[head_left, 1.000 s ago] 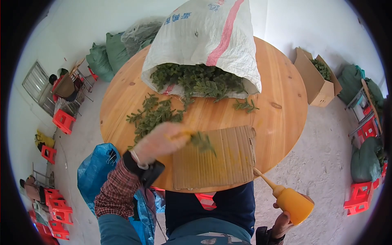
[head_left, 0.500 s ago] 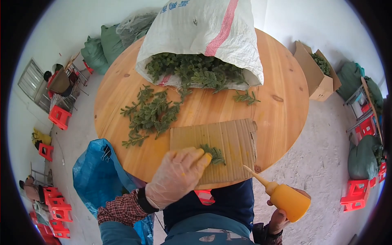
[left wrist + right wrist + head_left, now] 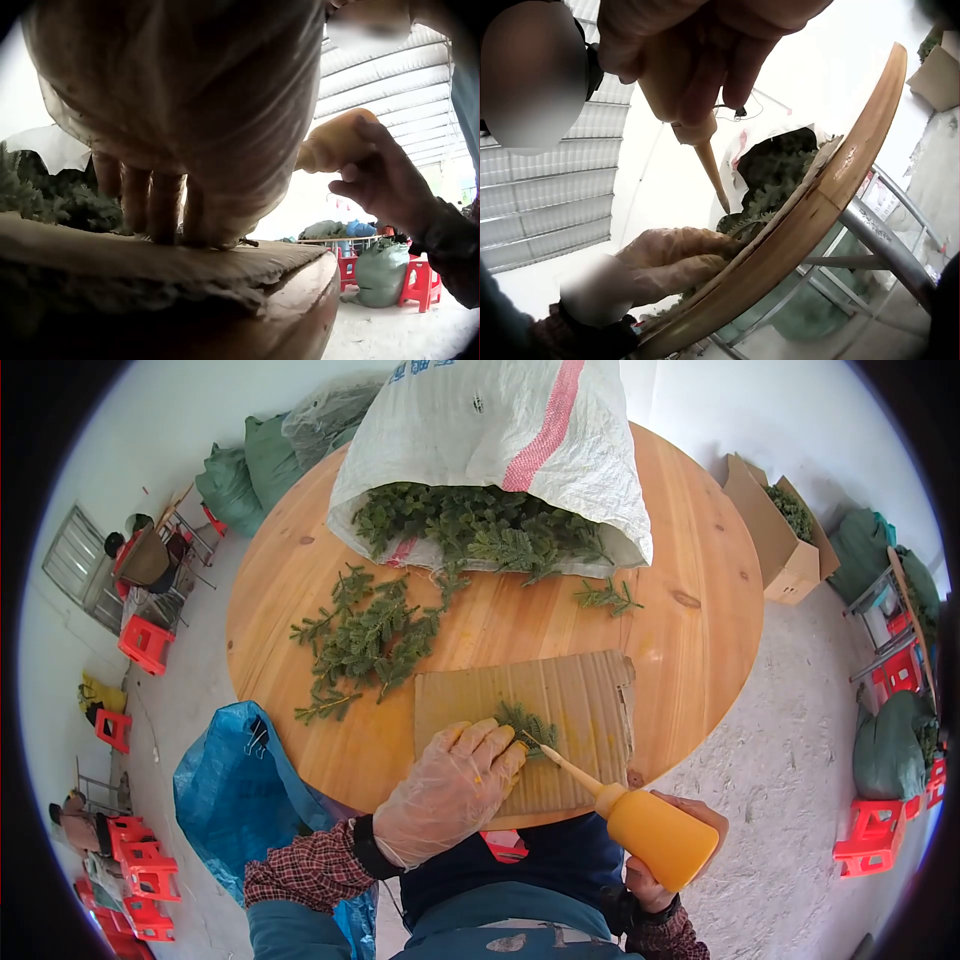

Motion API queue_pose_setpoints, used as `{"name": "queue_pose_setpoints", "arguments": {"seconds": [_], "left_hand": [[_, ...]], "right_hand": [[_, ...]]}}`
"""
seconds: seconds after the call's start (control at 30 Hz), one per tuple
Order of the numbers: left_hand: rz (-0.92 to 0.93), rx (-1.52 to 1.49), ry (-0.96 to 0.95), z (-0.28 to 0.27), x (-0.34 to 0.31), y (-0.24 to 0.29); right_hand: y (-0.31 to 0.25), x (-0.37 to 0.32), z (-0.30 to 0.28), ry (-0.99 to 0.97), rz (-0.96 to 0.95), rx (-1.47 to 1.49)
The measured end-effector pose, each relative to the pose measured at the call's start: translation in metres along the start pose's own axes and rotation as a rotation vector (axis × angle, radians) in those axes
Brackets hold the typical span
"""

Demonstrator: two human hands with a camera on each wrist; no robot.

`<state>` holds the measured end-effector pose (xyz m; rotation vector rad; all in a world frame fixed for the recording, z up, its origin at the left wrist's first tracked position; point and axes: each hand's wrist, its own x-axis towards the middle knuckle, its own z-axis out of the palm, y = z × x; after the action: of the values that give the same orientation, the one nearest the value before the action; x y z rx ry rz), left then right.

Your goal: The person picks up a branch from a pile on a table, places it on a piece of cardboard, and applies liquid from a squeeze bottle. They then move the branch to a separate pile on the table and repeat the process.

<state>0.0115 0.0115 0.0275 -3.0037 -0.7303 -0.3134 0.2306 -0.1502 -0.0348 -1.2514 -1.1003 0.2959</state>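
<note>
My gloved left hand pinches the stem end of a small evergreen sprig, which lies on a piece of corrugated cardboard. Its clear plastic glove has yellow stains at the fingertips. In the left wrist view, the left fingers point down onto the cardboard. My bare right hand grips a yellow squeeze bottle, tilted so that its long nozzle points at the sprig. The nozzle tip is close over the needles in the right wrist view.
Loose evergreen sprigs lie left on the round wooden table, and a single sprig lies right. Behind them a white woven sack opens toward me, full of greenery. A blue bag hangs at the table's left edge.
The left hand has brought the sprig down onto the cardboard. The right hand has moved the bottle left and up from beside the table, bringing its nozzle over the sprig.
</note>
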Motion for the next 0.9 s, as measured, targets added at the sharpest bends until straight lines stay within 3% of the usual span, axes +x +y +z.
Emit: {"name": "queue_pose_setpoints", "arguments": {"seconds": [0.37,0.9], "left_hand": [[-0.017,-0.029,0.022,0.005,-0.001,-0.001],[-0.056,-0.082,-0.003,0.009,-0.004,-0.001]], "right_hand": [[0.000,0.016,0.013,-0.119,-0.057,-0.031],[-0.006,0.002,-0.005,-0.043,-0.029,-0.131]]}}
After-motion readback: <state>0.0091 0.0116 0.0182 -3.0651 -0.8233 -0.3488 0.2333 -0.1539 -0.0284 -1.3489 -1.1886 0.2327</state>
